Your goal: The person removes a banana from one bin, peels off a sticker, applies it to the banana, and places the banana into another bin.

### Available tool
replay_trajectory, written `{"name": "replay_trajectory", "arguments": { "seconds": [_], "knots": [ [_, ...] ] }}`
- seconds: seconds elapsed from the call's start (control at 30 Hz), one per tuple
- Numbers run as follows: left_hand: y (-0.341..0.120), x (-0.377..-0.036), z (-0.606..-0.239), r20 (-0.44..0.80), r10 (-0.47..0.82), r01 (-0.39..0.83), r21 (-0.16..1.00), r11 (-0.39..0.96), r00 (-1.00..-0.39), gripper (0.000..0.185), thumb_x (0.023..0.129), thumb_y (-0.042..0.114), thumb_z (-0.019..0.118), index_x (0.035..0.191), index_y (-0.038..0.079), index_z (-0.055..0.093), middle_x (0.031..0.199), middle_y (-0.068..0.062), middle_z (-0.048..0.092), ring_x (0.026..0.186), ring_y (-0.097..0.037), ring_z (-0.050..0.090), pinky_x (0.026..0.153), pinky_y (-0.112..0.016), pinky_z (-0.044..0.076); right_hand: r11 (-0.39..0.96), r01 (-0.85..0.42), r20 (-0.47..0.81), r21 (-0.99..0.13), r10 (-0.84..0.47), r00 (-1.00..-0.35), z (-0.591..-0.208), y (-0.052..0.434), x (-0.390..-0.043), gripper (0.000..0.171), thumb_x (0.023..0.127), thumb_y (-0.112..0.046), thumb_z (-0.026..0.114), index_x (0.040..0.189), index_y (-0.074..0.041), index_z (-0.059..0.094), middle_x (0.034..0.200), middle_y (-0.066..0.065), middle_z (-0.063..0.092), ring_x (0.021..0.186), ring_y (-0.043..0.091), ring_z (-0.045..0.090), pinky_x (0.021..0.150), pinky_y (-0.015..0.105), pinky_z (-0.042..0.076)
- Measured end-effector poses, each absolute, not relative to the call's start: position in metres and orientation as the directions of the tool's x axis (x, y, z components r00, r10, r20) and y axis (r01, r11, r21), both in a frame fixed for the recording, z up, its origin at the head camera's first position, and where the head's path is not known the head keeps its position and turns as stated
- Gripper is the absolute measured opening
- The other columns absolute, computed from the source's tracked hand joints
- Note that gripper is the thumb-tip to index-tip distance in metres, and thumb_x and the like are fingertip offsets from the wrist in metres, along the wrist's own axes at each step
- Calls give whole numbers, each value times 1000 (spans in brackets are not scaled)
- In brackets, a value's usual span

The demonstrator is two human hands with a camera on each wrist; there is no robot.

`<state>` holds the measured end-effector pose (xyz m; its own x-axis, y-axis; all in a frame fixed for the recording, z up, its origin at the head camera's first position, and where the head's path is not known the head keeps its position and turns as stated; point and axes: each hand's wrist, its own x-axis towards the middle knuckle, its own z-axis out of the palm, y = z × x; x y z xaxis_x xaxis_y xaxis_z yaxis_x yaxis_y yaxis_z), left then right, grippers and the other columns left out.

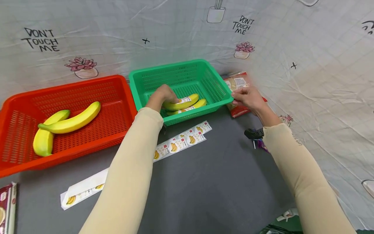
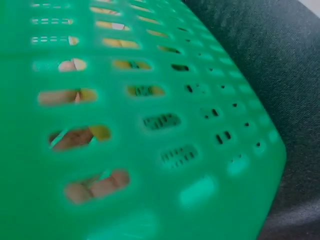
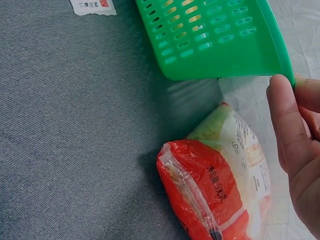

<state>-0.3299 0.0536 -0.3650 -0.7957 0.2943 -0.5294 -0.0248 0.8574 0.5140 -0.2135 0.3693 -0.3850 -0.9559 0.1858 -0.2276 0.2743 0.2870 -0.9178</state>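
Observation:
Inside the green basket (image 1: 178, 70) lie two yellow bananas, a front one (image 1: 202, 103) and an upper one (image 1: 193, 97), each bearing a white label. My left hand (image 1: 165, 94) reaches over the near wall and grips the left end of the upper banana; some fingers are hidden. Through the basket slots in the left wrist view, parts of the fingers (image 2: 102, 187) and yellow peel show. At the basket's front right corner, my right hand (image 1: 249, 99) pinches the rim between thumb and fingers, also seen in the right wrist view.
A red basket (image 1: 117, 81) with two bananas (image 1: 76, 123) stands left. Banana label strips (image 1: 178, 144) lie on the grey table (image 1: 204, 188) before the baskets. A red and clear food packet (image 3: 210, 185) lies beside the green basket's right end. Patterned cloth (image 1: 175, 26) hangs behind.

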Motion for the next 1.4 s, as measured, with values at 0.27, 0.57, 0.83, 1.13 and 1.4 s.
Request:
{"name": "replay_trajectory", "arguments": {
  "seconds": [0.27,0.57,0.83,1.13,1.4],
  "knots": [
    [38,-324,-367,-558,244,-56,466,883,-793,40,103,28,59,136,6,60,144,-13,54,124,-31,57,98,-43,56,258,269,-235,-928,156,-959,-378,357,-217,30,100,-20,66,121,1,63,85,-7,69,71,6,70,76,20,59],
    [18,-323,-372,-553,202,-112,481,869,-808,39,102,32,61,132,7,64,140,-12,56,117,-27,56,98,-43,56,263,245,-232,-933,80,-969,-376,343,-229,38,100,-17,64,127,9,58,83,-7,70,69,6,71,72,18,59],
    [5,-324,-365,-493,239,-99,565,819,-836,49,106,35,54,149,13,53,164,-10,37,150,-28,37,120,-44,38,306,246,-248,-920,34,-968,-383,339,-251,41,100,-23,64,129,6,56,84,-9,68,70,3,70,75,18,59],
    [-26,-279,-294,-128,258,5,888,460,-958,56,104,38,57,156,22,43,164,4,40,151,-16,37,120,-33,36,348,203,-218,-915,-3,-976,-384,373,-270,13,100,-23,65,106,-12,68,83,-12,67,70,1,71,73,17,59],
    [-206,-200,-263,-49,-125,-103,873,477,-991,59,101,47,59,155,33,42,163,11,39,153,-14,33,129,-40,20,415,229,-259,-881,-16,-966,-376,408,-271,21,99,-28,65,82,-37,71,80,-17,68,71,-2,71,71,16,58]
  ]
}}
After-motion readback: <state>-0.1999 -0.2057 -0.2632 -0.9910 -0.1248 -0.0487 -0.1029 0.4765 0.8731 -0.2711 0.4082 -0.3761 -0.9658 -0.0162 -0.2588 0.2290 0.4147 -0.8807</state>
